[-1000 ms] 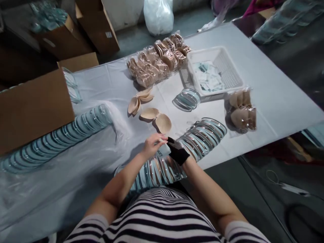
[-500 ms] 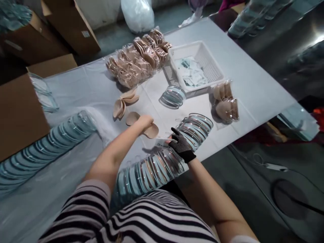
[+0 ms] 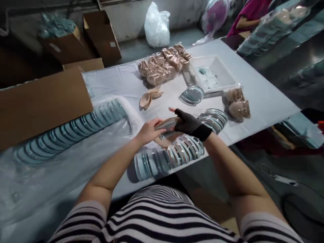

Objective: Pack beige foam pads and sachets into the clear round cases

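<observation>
My bare left hand (image 3: 151, 131) grips the left end of a clear plastic case (image 3: 165, 125) with a printed edge, and a beige moulded pad (image 3: 164, 141) shows just beneath it. At the case's right end is my right hand (image 3: 188, 125), in a black dotted glove with bare fingertips; its fingers close on the case while one finger sticks out. Below both hands lies a row of clear cases (image 3: 177, 153), some with beige inside. More filled cases (image 3: 215, 119) lie right of the glove. Several loose beige pads (image 3: 150, 97) rest beyond my left hand.
Wrapped beige pads (image 3: 162, 65) line the table's far edge, beside a white basket (image 3: 227, 72) holding small packets. Clear oval pieces (image 3: 191, 95) lie before it. A long stack of clear shells (image 3: 68, 135) and a cardboard box (image 3: 45, 104) occupy the left. A person (image 3: 249, 18) is behind.
My left hand has lifted the beige pad off the table and brought it to the right hand. Both hands now meet on the clear case. The view has tilted up and shifted left.
</observation>
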`<state>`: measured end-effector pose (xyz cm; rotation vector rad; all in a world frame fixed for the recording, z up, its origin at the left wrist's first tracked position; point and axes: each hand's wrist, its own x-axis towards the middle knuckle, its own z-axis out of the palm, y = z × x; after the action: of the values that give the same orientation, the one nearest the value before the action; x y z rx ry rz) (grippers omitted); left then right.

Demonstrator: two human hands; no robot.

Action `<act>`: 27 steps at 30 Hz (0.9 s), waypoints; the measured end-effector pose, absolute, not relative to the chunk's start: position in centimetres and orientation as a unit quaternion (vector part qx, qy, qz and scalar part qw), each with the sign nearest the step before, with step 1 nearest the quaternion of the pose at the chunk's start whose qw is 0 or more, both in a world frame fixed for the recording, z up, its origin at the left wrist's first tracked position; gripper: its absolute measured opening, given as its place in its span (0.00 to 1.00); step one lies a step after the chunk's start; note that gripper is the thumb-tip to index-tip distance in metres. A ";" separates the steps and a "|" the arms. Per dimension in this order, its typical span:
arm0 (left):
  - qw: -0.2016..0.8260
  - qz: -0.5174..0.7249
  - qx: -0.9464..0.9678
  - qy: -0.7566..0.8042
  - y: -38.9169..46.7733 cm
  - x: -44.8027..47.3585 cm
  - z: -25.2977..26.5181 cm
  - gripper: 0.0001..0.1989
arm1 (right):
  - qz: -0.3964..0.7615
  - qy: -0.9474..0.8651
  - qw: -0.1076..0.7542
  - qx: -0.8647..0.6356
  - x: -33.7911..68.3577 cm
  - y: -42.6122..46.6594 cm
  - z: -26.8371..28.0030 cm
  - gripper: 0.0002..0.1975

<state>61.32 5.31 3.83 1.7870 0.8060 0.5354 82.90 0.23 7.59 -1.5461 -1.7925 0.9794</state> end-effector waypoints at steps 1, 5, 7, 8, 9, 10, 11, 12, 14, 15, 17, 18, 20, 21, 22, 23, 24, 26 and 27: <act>0.583 0.224 0.719 0.306 4.9 59.6 4.2 0.26 | 0.390 -0.676 0.286 -0.556 82.2 -0.2 8.5 0.23; 0.852 0.099 0.497 0.131 2.9 54.6 2.0 0.46 | 0.278 -0.678 0.328 -0.596 77.7 -2.1 11.4 0.15; 0.923 0.092 0.354 0.118 1.1 53.8 -0.2 0.51 | 0.174 -0.684 0.305 -0.639 74.7 -3.8 11.2 0.15; 0.941 0.121 0.287 0.134 0.0 53.7 -1.2 0.51 | 0.138 -0.693 0.272 -0.654 73.2 -4.9 10.5 0.16; 0.947 0.167 0.226 0.158 -1.2 53.8 -2.1 0.49 | 0.118 -0.705 0.237 -0.658 71.6 -6.1 9.5 0.17; 0.944 0.213 0.172 0.182 -2.3 53.8 -2.8 0.45 | 0.117 -0.723 0.206 -0.649 70.1 -7.6 8.1 0.17; 0.939 0.250 0.126 0.201 -3.4 53.9 -3.3 0.41 | 0.132 -0.742 0.186 -0.630 68.6 -9.3 6.5 0.19; 0.931 0.275 0.089 0.221 -4.3 53.8 -3.6 0.37 | 0.156 -0.755 0.184 -0.610 67.3 -11.1 4.7 0.24; 0.913 0.293 0.054 0.277 -6.0 53.6 -3.9 0.31 | 0.202 -0.739 0.224 -0.602 65.0 -15.0 1.2 0.43; 0.903 0.285 0.057 0.318 -6.8 53.4 -4.0 0.29 | 0.217 -0.700 0.248 -0.633 64.2 -16.9 -0.4 0.49; 0.876 0.239 0.116 0.402 -8.2 53.1 -4.3 0.27 | 0.246 -0.594 0.256 -0.722 63.0 -20.4 -2.9 0.50; 0.862 0.212 0.173 0.426 -8.8 52.9 -4.5 0.25 | 0.261 -0.543 0.250 -0.758 62.8 -21.9 -3.9 0.45; 0.831 0.160 0.340 0.411 -9.4 52.8 -5.1 0.24 | 0.284 -0.466 0.252 -0.799 62.9 -24.6 -5.3 0.34; 0.802 0.143 0.440 0.377 -9.3 52.9 -5.4 0.25 | 0.291 -0.435 0.267 -0.809 63.2 -25.7 -5.9 0.29; 0.759 0.133 0.545 0.332 -9.0 52.9 -5.8 0.26 | 0.292 -0.403 0.287 -0.819 63.6 -26.8 -6.4 0.25; 0.699 0.125 0.644 0.285 -8.4 53.1 -6.2 0.26 | 0.287 -0.365 0.304 -0.832 64.0 -27.8 -6.9 0.23; 0.627 0.115 0.731 0.243 -7.6 53.4 -6.6 0.25 | 0.279 -0.324 0.314 -0.848 64.4 -28.8 -7.4 0.22; 0.471 0.086 0.860 0.177 -5.8 54.0 -7.4 0.20 | 0.255 -0.261 0.307 -0.879 64.9 -30.5 -8.5 0.23; 0.402 0.068 0.900 0.153 -5.1 54.4 -7.8 0.17 | 0.241 -0.244 0.295 -0.892 65.0 -31.2 -9.1 0.24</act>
<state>54.39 -5.11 -7.83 2.2744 0.3876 0.1713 65.04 -31.20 -9.12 -2.3739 -0.6506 0.6403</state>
